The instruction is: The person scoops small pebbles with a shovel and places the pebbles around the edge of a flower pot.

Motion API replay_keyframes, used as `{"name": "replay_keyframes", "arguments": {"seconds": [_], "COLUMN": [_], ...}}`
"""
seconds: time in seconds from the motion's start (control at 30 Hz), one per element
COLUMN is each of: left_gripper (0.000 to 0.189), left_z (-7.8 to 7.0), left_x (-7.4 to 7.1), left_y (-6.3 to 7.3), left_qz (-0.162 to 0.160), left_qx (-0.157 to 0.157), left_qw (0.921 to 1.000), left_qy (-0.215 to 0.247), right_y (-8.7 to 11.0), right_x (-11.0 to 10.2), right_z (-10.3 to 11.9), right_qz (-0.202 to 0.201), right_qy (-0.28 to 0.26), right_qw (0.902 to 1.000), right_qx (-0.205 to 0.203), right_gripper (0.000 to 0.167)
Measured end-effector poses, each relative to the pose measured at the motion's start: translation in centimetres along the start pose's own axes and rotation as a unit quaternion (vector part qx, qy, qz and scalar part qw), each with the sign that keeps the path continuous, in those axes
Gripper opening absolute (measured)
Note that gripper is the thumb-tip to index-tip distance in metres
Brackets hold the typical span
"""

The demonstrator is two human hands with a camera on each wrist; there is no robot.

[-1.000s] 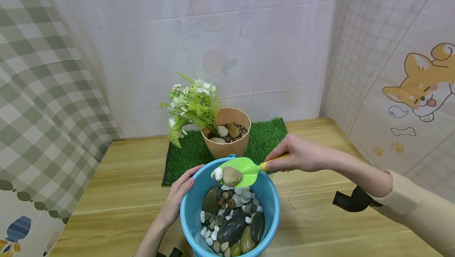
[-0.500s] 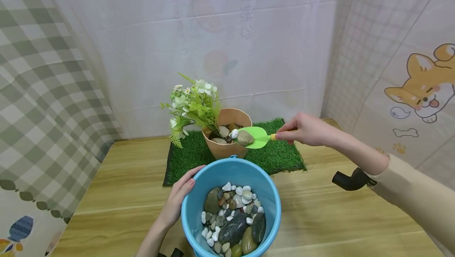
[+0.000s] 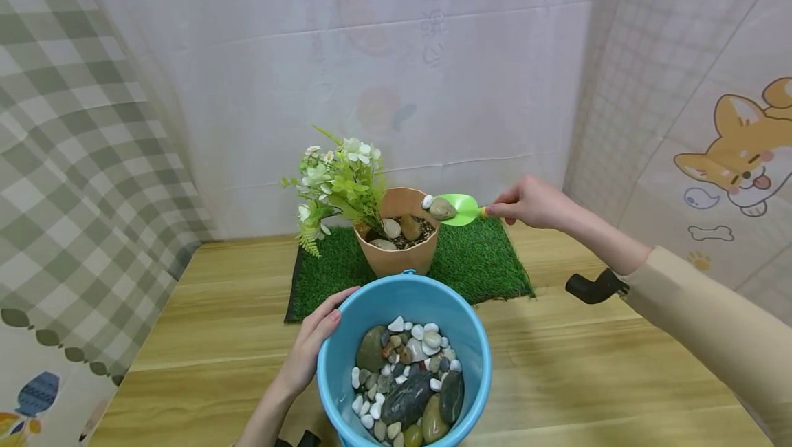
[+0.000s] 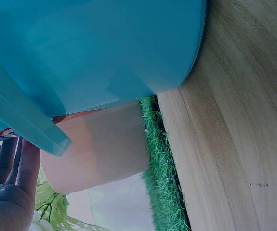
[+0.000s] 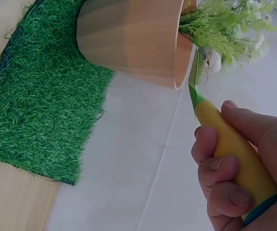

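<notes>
My right hand (image 3: 535, 205) grips the yellow handle of a small trowel (image 3: 467, 209), its fingers curled round it in the right wrist view. The green blade carries a grey-brown stone (image 3: 442, 209) and a white pebble (image 3: 427, 201) near its tip. They are held up at the right rim of a peach flower pot (image 3: 402, 263). White flowers with green leaves (image 3: 343, 179) lean out of the pot, and several stones lie on its soil. My left hand (image 3: 314, 333), fingers extended, rests against the side of a blue bucket (image 3: 482, 351) holding many wet stones and white pebbles (image 3: 405, 399).
The pot stands on a green artificial grass mat (image 3: 482, 265) behind the bucket. Both are on a wooden table (image 3: 216, 337). A white cloth (image 3: 470, 89) hangs behind, with a checked cloth (image 3: 93, 124) on the left and a printed dog panel (image 3: 680, 158) on the right.
My right hand has carried the loaded trowel from above the bucket forward to the pot and raised it at the pot's right rim. My left hand has stayed on the bucket.
</notes>
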State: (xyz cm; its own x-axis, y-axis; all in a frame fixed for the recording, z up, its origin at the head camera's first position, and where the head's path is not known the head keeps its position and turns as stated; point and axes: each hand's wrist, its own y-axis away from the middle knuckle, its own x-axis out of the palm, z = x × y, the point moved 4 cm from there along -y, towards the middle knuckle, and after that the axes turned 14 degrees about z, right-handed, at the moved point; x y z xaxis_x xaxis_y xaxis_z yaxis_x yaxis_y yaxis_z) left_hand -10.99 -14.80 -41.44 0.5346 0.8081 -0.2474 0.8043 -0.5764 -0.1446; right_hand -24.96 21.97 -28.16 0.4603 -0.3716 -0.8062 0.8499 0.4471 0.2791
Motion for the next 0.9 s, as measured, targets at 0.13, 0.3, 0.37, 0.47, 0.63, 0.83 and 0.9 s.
{"name": "replay_keyframes", "arguments": {"seconds": [0.13, 0.3, 0.37, 0.47, 0.63, 0.83, 0.9], "left_gripper": [0.050, 0.051, 0.051, 0.050, 0.051, 0.050, 0.050], "left_z": [0.0, 0.1, 0.1, 0.1, 0.1, 0.1, 0.1], "left_x": [0.0, -0.1, -0.1, -0.1, -0.1, -0.1, -0.1], "left_y": [0.0, 0.0, 0.0, 0.0, 0.0, 0.0, 0.0], "left_qz": [0.001, 0.000, 0.000, -0.001, 0.001, 0.001, 0.000], "left_qx": [-0.002, 0.000, 0.002, 0.003, 0.000, 0.000, 0.000], "left_qw": [1.0000, 1.0000, 1.0000, 1.0000, 1.0000, 1.0000, 1.0000], "left_qy": [0.001, -0.003, -0.005, -0.007, -0.005, -0.005, -0.004], "right_y": [-0.5, -1.1, -1.3, -1.5, -1.6, -1.8, -1.8], "right_x": [-0.1, 0.0, 0.0, 0.1, 0.0, 0.1, 0.1], "right_z": [-0.1, -0.1, -0.1, 0.1, 0.4, 1.1, 1.4], "right_qz": [-0.007, -0.015, -0.018, -0.023, -0.032, -0.040, -0.043], "right_qy": [0.012, 0.022, 0.025, 0.031, 0.041, 0.062, 0.070], "right_qw": [0.9999, 0.9996, 0.9995, 0.9992, 0.9985, 0.9969, 0.9961], "right_qx": [0.007, 0.006, 0.006, 0.006, 0.015, 0.029, 0.032], "right_gripper": [0.030, 0.029, 0.029, 0.029, 0.029, 0.028, 0.028]}}
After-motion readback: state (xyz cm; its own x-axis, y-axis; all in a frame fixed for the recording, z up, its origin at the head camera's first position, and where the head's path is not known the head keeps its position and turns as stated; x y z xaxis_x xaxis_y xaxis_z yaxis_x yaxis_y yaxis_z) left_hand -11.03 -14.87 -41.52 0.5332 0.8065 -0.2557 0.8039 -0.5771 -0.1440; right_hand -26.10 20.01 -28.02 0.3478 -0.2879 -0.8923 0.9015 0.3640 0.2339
